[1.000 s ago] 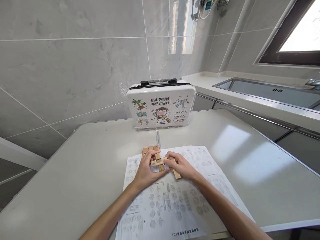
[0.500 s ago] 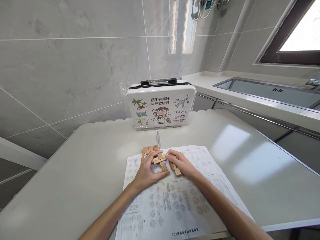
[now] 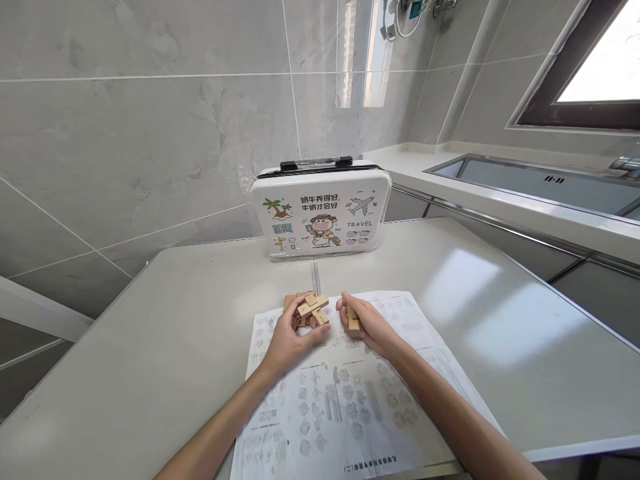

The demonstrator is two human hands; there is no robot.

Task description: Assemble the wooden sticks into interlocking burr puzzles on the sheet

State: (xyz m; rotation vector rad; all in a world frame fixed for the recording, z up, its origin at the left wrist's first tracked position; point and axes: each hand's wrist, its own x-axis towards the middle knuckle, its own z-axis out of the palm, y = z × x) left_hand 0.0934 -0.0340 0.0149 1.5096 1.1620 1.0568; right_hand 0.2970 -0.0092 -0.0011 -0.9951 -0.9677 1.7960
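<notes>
My left hand (image 3: pixel 289 335) is closed round a cluster of notched wooden puzzle pieces (image 3: pixel 312 308), lifted a little above the printed sheet (image 3: pixel 345 400). Beside it, a short gap away, my right hand (image 3: pixel 364 324) grips a single wooden bar (image 3: pixel 353 320). More wooden pieces (image 3: pixel 291 301) lie on the table at the sheet's far edge, partly hidden behind my left hand. The sheet is covered with small diagrams of puzzle shapes and lies flat under both forearms.
A white case with cartoon travel pictures (image 3: pixel 321 215) stands upright at the back of the grey table (image 3: pixel 150 347), against the tiled wall. A counter with a steel sink (image 3: pixel 540 180) runs along the right, under a window (image 3: pixel 600 60).
The hands held the pieces joined together over the sheet; now they have drawn apart. The right hand has pulled one bar away to the right, and the left keeps the rest.
</notes>
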